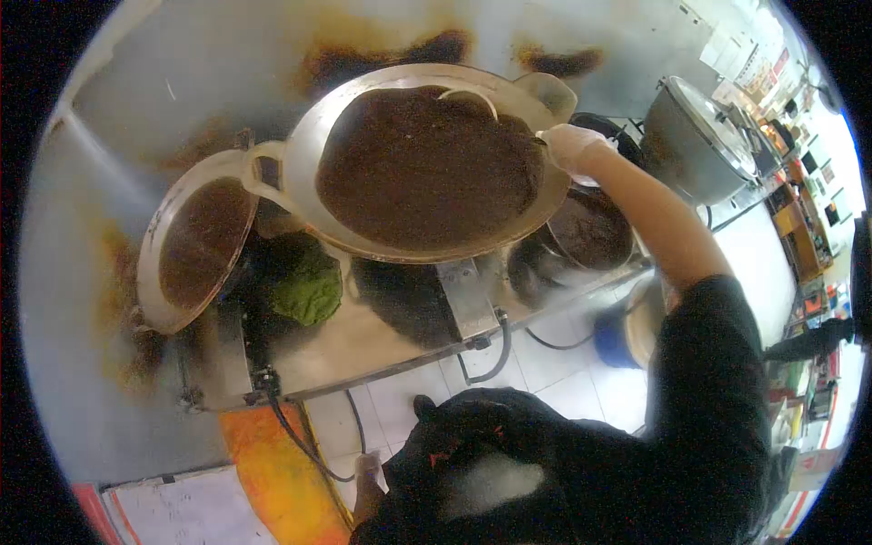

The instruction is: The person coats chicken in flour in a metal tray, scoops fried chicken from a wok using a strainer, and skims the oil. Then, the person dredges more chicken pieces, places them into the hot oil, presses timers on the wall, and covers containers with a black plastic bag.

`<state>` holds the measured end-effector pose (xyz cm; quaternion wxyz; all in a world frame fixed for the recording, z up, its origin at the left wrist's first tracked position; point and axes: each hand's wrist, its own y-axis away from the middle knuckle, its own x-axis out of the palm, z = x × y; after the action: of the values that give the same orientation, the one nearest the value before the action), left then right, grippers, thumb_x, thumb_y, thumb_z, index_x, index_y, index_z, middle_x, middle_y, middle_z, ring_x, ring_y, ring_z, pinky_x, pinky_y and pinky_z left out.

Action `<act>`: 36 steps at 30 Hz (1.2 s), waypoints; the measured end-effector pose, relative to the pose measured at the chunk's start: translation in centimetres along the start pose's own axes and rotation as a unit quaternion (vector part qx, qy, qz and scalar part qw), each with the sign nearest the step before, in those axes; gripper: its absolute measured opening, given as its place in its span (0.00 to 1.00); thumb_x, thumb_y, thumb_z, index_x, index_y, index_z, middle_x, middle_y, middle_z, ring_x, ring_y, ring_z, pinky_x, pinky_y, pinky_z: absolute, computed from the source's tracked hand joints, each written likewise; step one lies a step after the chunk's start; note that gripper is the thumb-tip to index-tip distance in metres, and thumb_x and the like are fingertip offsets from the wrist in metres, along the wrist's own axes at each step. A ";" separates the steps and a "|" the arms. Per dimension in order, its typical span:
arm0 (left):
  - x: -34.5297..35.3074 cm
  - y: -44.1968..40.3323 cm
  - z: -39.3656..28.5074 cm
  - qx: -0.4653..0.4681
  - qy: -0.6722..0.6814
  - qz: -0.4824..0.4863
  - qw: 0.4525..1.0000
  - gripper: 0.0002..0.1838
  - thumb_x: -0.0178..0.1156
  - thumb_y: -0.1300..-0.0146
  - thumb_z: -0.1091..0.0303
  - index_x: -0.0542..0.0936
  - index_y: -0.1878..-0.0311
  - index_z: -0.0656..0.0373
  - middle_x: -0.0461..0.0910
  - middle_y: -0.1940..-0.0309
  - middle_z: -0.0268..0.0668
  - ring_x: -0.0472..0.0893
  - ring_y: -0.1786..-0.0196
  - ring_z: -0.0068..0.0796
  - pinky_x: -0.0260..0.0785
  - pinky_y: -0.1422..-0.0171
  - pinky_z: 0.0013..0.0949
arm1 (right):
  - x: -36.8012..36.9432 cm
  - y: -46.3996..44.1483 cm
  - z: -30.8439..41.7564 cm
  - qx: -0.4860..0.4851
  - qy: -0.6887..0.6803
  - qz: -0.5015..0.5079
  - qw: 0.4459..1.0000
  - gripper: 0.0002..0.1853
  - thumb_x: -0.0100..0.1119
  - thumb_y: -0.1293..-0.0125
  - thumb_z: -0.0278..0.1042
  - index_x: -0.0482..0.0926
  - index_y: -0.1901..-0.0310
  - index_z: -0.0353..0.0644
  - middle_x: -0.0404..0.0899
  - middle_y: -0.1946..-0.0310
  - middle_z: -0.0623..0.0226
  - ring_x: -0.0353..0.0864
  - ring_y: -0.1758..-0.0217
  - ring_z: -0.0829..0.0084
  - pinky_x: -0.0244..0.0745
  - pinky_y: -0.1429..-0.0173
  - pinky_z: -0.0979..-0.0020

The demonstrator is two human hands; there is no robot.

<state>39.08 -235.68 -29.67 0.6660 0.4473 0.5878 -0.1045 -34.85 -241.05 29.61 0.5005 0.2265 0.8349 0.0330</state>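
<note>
A large wok (304, 150) full of dark brown sauce (427, 173) sits on the stove. My right hand (577, 150), in a clear glove, is closed at the wok's right rim on what looks like a ladle handle. The ladle's pale curved edge (472, 96) breaks the surface near the far side; the length between edge and hand is hard to make out. My left hand (367, 470), also gloved, hangs low beside my apron, nearest to a black hose (359, 422). Its fingers are too small and blurred to read.
A smaller wok (148, 245) of brown liquid stands left, with a crumpled green cloth (309, 289) between. A pot of dark sauce (590, 227) is right, beyond it a big lidded pot (695, 141). A blue bucket (618, 341) and orange board (277, 472) stand below the stove (363, 363).
</note>
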 end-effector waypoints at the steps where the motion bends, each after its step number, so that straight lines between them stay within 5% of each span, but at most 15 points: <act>1: 0.2 0.4 -0.2 0.009 -0.010 -0.012 1.000 0.10 0.54 0.39 0.63 0.83 0.58 0.49 0.84 0.69 0.40 0.85 0.65 0.42 0.77 0.62 0.46 | -1.3 0.6 0.5 0.014 -0.100 0.036 0.994 0.21 0.45 0.32 0.26 0.73 0.38 0.43 0.79 0.47 0.54 0.80 0.45 0.60 0.73 0.39 0.63; 3: 0.8 1.4 -0.2 -0.046 0.039 0.058 0.996 0.11 0.53 0.38 0.63 0.83 0.57 0.51 0.85 0.68 0.42 0.85 0.62 0.44 0.77 0.59 0.47 | 1.9 0.2 -1.8 -0.080 0.055 0.007 0.995 0.23 0.44 0.32 0.27 0.72 0.36 0.46 0.81 0.49 0.55 0.81 0.46 0.60 0.73 0.40 0.65; 6: 1.5 2.2 0.0 -0.065 0.052 0.065 0.994 0.11 0.53 0.37 0.62 0.82 0.57 0.51 0.84 0.67 0.42 0.85 0.62 0.43 0.77 0.59 0.46 | 0.7 2.3 -1.2 -0.117 0.008 0.004 0.993 0.25 0.44 0.33 0.27 0.69 0.34 0.48 0.82 0.52 0.54 0.82 0.48 0.60 0.76 0.43 0.65; 9: 1.2 2.4 0.0 -0.074 0.068 0.058 0.993 0.12 0.52 0.36 0.62 0.82 0.56 0.52 0.84 0.66 0.41 0.85 0.62 0.42 0.78 0.59 0.45 | -3.3 5.4 1.4 -0.122 0.118 0.108 0.980 0.28 0.45 0.34 0.26 0.66 0.31 0.47 0.82 0.52 0.54 0.83 0.49 0.60 0.78 0.47 0.63; 11: 1.2 2.5 0.0 -0.077 0.080 0.054 0.992 0.12 0.52 0.35 0.61 0.82 0.55 0.52 0.84 0.66 0.41 0.85 0.62 0.41 0.78 0.59 0.45 | -5.4 6.1 3.2 -0.112 0.016 0.117 0.987 0.29 0.48 0.35 0.27 0.64 0.30 0.44 0.81 0.51 0.55 0.83 0.50 0.61 0.80 0.49 0.62; 12: 1.4 2.3 0.2 -0.077 0.083 0.053 0.992 0.13 0.52 0.35 0.61 0.82 0.55 0.52 0.84 0.66 0.41 0.85 0.62 0.41 0.78 0.59 0.44 | -5.0 5.6 3.7 -0.166 0.113 0.114 0.973 0.30 0.50 0.36 0.26 0.64 0.30 0.44 0.80 0.49 0.57 0.83 0.50 0.60 0.80 0.48 0.63; 17: 0.4 1.9 0.8 -0.079 0.121 0.043 0.989 0.14 0.51 0.33 0.59 0.81 0.53 0.53 0.83 0.64 0.40 0.84 0.62 0.39 0.78 0.59 0.42 | -2.6 2.6 5.3 -0.229 0.104 0.097 0.963 0.28 0.52 0.37 0.29 0.69 0.33 0.47 0.79 0.44 0.61 0.82 0.50 0.60 0.80 0.48 0.64; 19: 0.1 1.7 1.1 -0.084 0.141 0.039 0.986 0.14 0.51 0.32 0.59 0.81 0.52 0.53 0.83 0.64 0.40 0.84 0.62 0.38 0.78 0.59 0.42 | -2.1 2.5 5.9 -0.246 -0.076 0.004 0.966 0.24 0.52 0.37 0.32 0.76 0.38 0.52 0.79 0.45 0.62 0.83 0.52 0.59 0.80 0.49 0.64; 22: 0.0 1.2 1.9 -0.091 0.186 0.032 0.978 0.15 0.50 0.31 0.58 0.80 0.51 0.53 0.83 0.63 0.39 0.84 0.62 0.37 0.78 0.59 0.40 | -5.4 5.2 7.2 -0.154 -0.159 0.050 0.974 0.21 0.52 0.37 0.34 0.80 0.42 0.55 0.79 0.45 0.60 0.83 0.53 0.58 0.80 0.49 0.63; 26: -0.7 0.3 2.9 -0.109 0.280 0.021 0.954 0.15 0.49 0.29 0.57 0.80 0.49 0.54 0.83 0.62 0.39 0.83 0.61 0.35 0.79 0.59 0.39 | -4.0 6.5 6.8 -0.134 -0.192 0.039 0.971 0.21 0.53 0.39 0.33 0.79 0.43 0.50 0.80 0.46 0.59 0.83 0.54 0.57 0.81 0.49 0.63; 31: -1.2 -0.6 3.9 -0.138 0.435 0.008 0.890 0.17 0.48 0.27 0.55 0.79 0.48 0.54 0.82 0.61 0.38 0.83 0.61 0.33 0.79 0.59 0.37 | -2.7 8.7 6.3 -0.232 -0.152 -0.071 0.958 0.17 0.56 0.41 0.34 0.81 0.50 0.43 0.80 0.47 0.59 0.82 0.50 0.58 0.79 0.45 0.65; 32: -1.3 -0.9 4.1 -0.143 0.463 0.008 0.875 0.17 0.48 0.27 0.55 0.79 0.47 0.54 0.82 0.61 0.38 0.83 0.61 0.33 0.79 0.59 0.37 | -1.6 8.7 6.2 -0.172 -0.249 -0.029 0.953 0.16 0.56 0.40 0.34 0.82 0.50 0.43 0.79 0.46 0.59 0.81 0.48 0.59 0.78 0.43 0.66; 36: -2.0 -2.4 5.5 -0.156 0.482 0.015 0.862 0.18 0.48 0.27 0.55 0.79 0.47 0.55 0.82 0.60 0.40 0.83 0.60 0.37 0.78 0.57 0.39 | -0.7 9.7 6.2 -0.241 -0.192 -0.100 0.946 0.27 0.53 0.39 0.32 0.71 0.36 0.48 0.82 0.52 0.57 0.83 0.56 0.55 0.80 0.48 0.60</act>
<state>40.70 -241.78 -29.50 0.3623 0.3408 0.8371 0.2277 -25.92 -233.73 29.84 0.6919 0.0164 0.7085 0.1382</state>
